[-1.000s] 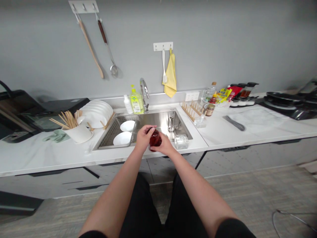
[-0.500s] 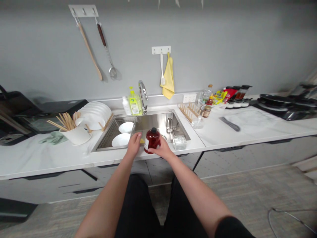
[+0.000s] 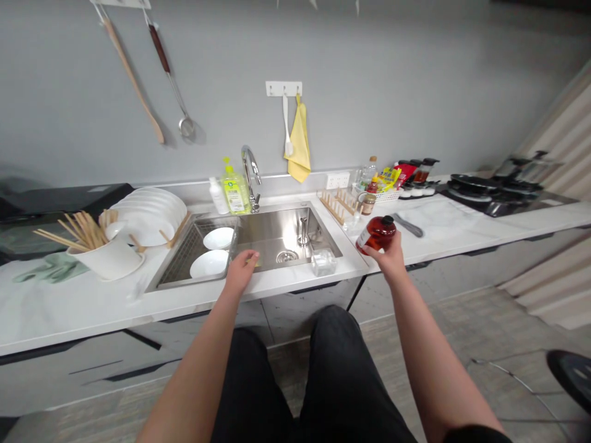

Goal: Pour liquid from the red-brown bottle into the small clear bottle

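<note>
My right hand (image 3: pixel 390 253) is closed around a dark red, see-through bottle (image 3: pixel 381 232) with a black cap and a pale label. The bottle leans to the right, over the counter just right of the sink; I cannot tell whether its base touches the counter. My left hand (image 3: pixel 242 271) is at the front rim of the steel sink (image 3: pixel 272 229), fingers stretched out and nothing held. Something small and yellow-green (image 3: pixel 255 262) shows just beyond its fingertips. Two white bowls (image 3: pixel 210 264) lie in the wire basket (image 3: pixel 178 264) on the sink's left side.
A clear glass container (image 3: pixel 324 263) stands on the sink's front right edge. Behind the bottle are a wooden rack (image 3: pixel 337 208), a jar (image 3: pixel 368 204) and a white basket (image 3: pixel 388 195) of condiments. Left are stacked white plates (image 3: pixel 154 215) and a white chopstick holder (image 3: pixel 107 258). The tap (image 3: pixel 252 178) rises behind.
My right hand has carried the red bottle from the sink's front edge to the right, tilting it. My left hand stays by the sink rim. The view has turned somewhat to the right.
</note>
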A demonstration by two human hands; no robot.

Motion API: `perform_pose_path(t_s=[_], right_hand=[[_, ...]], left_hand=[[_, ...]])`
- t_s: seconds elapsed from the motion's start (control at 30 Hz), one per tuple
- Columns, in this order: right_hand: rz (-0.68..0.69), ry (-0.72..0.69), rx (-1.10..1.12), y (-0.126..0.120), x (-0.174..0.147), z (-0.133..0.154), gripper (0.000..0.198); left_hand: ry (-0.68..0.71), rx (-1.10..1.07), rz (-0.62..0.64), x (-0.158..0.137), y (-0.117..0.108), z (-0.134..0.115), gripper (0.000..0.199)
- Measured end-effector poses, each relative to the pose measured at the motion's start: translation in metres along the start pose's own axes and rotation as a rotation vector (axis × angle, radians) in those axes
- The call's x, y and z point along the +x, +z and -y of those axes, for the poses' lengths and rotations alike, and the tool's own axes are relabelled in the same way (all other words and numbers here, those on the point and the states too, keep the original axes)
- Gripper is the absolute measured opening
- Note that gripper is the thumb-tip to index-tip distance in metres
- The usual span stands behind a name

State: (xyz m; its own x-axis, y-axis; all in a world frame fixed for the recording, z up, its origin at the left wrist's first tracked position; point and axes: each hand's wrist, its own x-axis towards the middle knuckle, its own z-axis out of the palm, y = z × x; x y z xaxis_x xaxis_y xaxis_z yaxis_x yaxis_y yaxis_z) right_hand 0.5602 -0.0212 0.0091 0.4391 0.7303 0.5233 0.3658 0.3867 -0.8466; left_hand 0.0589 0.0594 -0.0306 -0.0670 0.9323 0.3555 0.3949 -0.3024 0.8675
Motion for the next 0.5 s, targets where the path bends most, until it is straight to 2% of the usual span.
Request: perform_pose_path(t_s=[0.1, 0.23, 0.4, 0.5], right_hand=[[-0.109, 0.098, -0.099, -0.027, 0.035, -0.05, 0.105], [-0.191, 0.249, -0.21, -0.039, 0.058, -0.092, 0.105], [-0.128, 0.312, -0.268, -0.035, 0.076, -0.112, 0.107], [-0.136, 0.333, -0.328, -0.031, 0.085, -0.114, 0.116]], left_hand=[[-0.003, 0.016, -0.002, -0.001, 0.0, 0.0, 0.043], [-0.036, 0.048, 0.007, 0.0, 0.001, 0.001, 0.047], [-0.059, 0.095, 0.031, 0.002, 0.0, 0.001, 0.042], [-0.061, 0.111, 0.037, 0.002, 0.0, 0.002, 0.039]])
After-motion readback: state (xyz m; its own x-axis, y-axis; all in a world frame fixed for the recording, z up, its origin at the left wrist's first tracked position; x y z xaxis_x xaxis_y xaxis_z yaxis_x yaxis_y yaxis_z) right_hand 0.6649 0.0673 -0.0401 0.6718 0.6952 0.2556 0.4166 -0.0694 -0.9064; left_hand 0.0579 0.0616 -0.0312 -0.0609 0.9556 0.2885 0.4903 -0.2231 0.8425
